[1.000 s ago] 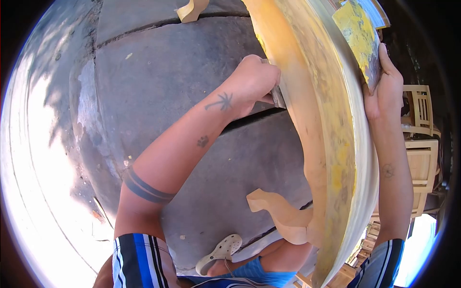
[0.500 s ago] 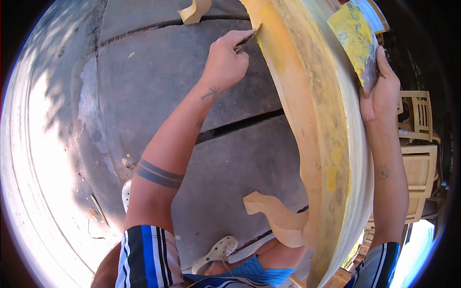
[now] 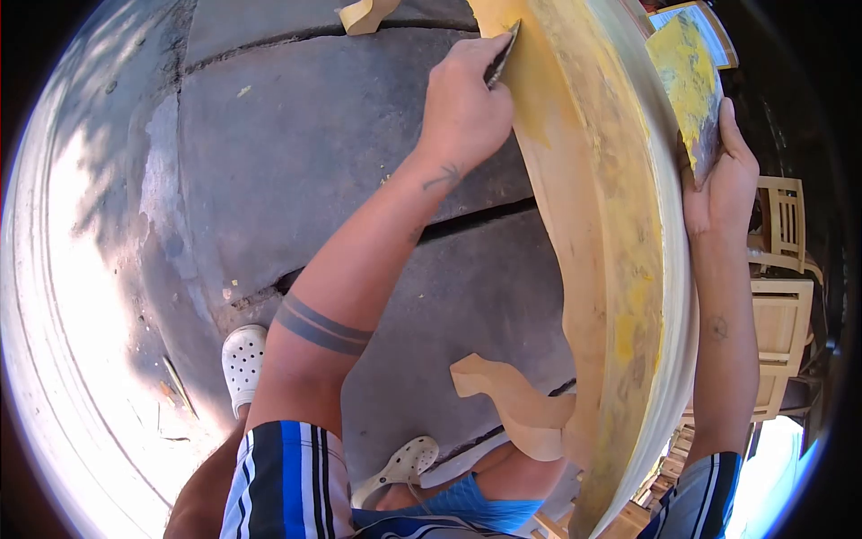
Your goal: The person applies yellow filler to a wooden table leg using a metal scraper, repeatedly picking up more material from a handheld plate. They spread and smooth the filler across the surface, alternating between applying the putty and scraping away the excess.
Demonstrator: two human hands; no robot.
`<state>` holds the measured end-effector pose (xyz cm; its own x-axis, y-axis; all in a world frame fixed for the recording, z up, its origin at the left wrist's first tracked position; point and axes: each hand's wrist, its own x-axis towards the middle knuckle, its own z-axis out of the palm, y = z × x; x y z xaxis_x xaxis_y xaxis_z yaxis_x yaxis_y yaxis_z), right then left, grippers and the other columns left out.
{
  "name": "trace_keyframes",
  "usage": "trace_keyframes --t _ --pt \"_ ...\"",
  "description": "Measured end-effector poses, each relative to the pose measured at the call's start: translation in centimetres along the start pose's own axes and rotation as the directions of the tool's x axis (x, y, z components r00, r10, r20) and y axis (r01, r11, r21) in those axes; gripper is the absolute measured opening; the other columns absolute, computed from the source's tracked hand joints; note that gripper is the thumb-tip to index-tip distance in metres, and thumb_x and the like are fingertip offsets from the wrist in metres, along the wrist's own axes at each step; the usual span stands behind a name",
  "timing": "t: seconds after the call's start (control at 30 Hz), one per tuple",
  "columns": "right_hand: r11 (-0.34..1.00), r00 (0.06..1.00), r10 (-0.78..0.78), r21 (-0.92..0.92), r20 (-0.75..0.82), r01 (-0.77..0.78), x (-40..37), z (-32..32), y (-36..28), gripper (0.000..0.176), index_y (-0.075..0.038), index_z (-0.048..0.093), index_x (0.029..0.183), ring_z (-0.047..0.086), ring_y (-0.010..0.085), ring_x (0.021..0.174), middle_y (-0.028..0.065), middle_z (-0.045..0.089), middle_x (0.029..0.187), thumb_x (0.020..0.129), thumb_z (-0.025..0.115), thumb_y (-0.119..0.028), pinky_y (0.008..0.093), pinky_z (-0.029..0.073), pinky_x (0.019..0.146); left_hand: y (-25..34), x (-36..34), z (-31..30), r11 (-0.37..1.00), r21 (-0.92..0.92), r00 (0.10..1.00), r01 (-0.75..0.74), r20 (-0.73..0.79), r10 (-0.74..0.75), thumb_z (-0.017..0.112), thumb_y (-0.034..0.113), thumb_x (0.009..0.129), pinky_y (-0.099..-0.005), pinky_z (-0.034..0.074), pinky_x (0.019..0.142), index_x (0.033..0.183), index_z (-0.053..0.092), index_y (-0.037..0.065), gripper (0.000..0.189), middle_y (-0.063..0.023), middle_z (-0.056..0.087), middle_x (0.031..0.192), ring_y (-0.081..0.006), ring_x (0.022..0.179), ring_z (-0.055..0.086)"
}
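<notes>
My left hand [image 3: 469, 99] is closed around a thin scraper [image 3: 506, 56], whose edge rests on the yellow-smeared inner face of a large curved wooden piece [image 3: 620, 242]. Yellow filler and dark stains streak the wood. On the far side of it, my right hand [image 3: 725, 184] grips a flat plate [image 3: 687, 85] covered in yellow putty, palm toward me and thumb along its edge. A wavy wooden leg [image 3: 516, 404] juts from the piece near my knee. Another curved wooden part [image 3: 364, 15] shows at the top.
Grey concrete slabs [image 3: 296, 153] with dark gaps lie below. My feet wear pale clogs [image 3: 242, 364]. At right are wooden chairs [image 3: 786, 225], a panelled wooden piece [image 3: 779, 328] and stacked wood [image 3: 669, 472]. A blue-edged sheet [image 3: 709, 31] sits behind the plate.
My left hand and the scraper have moved right and slightly up, further onto the wood. A wider yellow smear shows there. The plate has shifted slightly right and down in view.
</notes>
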<state>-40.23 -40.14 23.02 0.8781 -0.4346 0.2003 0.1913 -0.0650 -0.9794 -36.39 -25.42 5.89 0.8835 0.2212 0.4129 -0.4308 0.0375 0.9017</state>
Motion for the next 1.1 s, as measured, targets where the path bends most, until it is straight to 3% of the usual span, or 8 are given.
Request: trace_keyframes --t 0.07,0.23,0.37,0.43,0.57,0.9,1.0,1.1 --pt "1.0 1.0 0.009 0.02 -0.008 -0.008 -0.2 0.2 -0.1 0.032 0.004 0.052 0.12 0.059 0.017 0.104 0.0108 0.059 0.116 0.098 0.048 -0.018 0.0323 0.047 0.093 2.0 -4.6 2.7 0.992 0.109 0.991 -0.059 -0.115 0.072 0.043 -0.013 0.071 -0.0346 0.045 0.092 0.119 0.059 -0.003 0.051 -0.0194 0.062 0.113 -0.0319 0.107 0.059" --pt "1.0 0.999 0.018 0.011 0.026 -0.019 0.4 -0.4 -0.1 0.032 0.004 0.052 0.12 0.059 0.0161 0.104 0.0107 0.06 0.115 0.098 0.048 -0.019 0.032 0.047 0.093 3.4 -10.0 -3.7 0.988 -0.152 0.9 0.024 0.433 0.045 0.039 -0.017 0.064 -0.035 0.042 0.099 0.119 0.058 -0.002 0.061 -0.0195 0.06 0.118 -0.0341 0.115 0.056" --pt "0.999 0.999 0.033 -0.011 0.037 -0.033 0.2 -0.5 -0.2 0.032 0.004 0.052 0.12 0.06 0.016 0.102 0.0101 0.06 0.114 0.098 0.047 -0.019 0.0316 0.048 0.091 -0.6 1.6 -4.7 0.999 -0.024 0.976 0.044 0.214 -0.038 0.042 -0.011 0.071 -0.0254 0.044 0.086 0.125 0.058 0.004 0.058 -0.0122 0.064 0.112 -0.0162 0.1 0.058" --pt "1.0 1.0 0.014 -0.017 0.023 -0.013 0.0 -0.1 -0.3 0.031 0.005 0.052 0.12 0.06 0.0162 0.102 0.0099 0.061 0.114 0.098 0.047 -0.018 0.0315 0.048 0.09 -2.9 5.7 -3.1 0.943 -0.327 0.97 -0.055 0.207 0.128 0.047 -0.009 0.073 -0.0271 0.046 0.085 0.111 0.062 -0.008 0.041 -0.0169 0.066 0.1 -0.0203 0.095 0.062" --pt "1.0 1.0 0.002 -0.024 -0.02 -0.003 -0.7 0.8 -0.4 0.03 0.005 0.053 0.119 0.061 0.0171 0.1 0.0096 0.061 0.114 0.098 0.047 -0.017 0.0316 0.049 0.089 -0.7 2.8 -3.3 0.99 0.06 0.932 0.129 0.335 -0.142 0.043 -0.01 0.073 -0.022 0.043 0.079 0.123 0.06 0.004 0.055 -0.0092 0.064 0.107 -0.0125 0.089 0.056" --pt "0.989 0.999 -0.041 -0.143 -0.021 0.038 -0.4 0.2 -0.5 0.031 0.009 0.052 0.113 0.06 0.0204 0.098 0.0162 0.058 0.111 0.099 0.047 -0.019 0.0279 0.057 0.08 9.9 -20.4 3.3 0.994 -0.1 0.967 -0.042 0.246 0.065 0.068 0.001 0.061 -0.0403 0.047 0.092 0.123 0.056 -0.001 0.063 -0.019 0.051 0.127 -0.0372 0.115 0.049" --pt "0.996 0.999 -0.007 -0.091 -0.044 0.003 0.1 0.1 -0.2 0.031 0.007 0.051 0.117 0.061 0.0206 0.099 0.0129 0.06 0.113 0.098 0.047 -0.017 0.0328 0.053 0.082 9.2 -21.1 -0.7 0.942 -0.318 0.806 0.109 0.583 0.103 0.062 -0.01 0.062 -0.0401 0.049 0.093 0.117 0.06 0.001 0.057 -0.017 0.055 0.124 -0.036 0.112 0.056" --pt "0.995 1.0 -0.018 -0.102 -0.008 0.017 0.7 -0.1 -0.1 0.032 0.006 0.05 0.12 0.061 0.0218 0.101 0.0117 0.06 0.116 0.098 0.048 -0.016 0.0369 0.051 0.084 5.0 -13.8 -4.0 0.981 -0.194 0.918 0.008 0.391 0.07 0.05 -0.016 0.066 -0.0379 0.049 0.091 0.12 0.058 0.001 0.058 -0.0176 0.059 0.12 -0.0349 0.11 0.058"
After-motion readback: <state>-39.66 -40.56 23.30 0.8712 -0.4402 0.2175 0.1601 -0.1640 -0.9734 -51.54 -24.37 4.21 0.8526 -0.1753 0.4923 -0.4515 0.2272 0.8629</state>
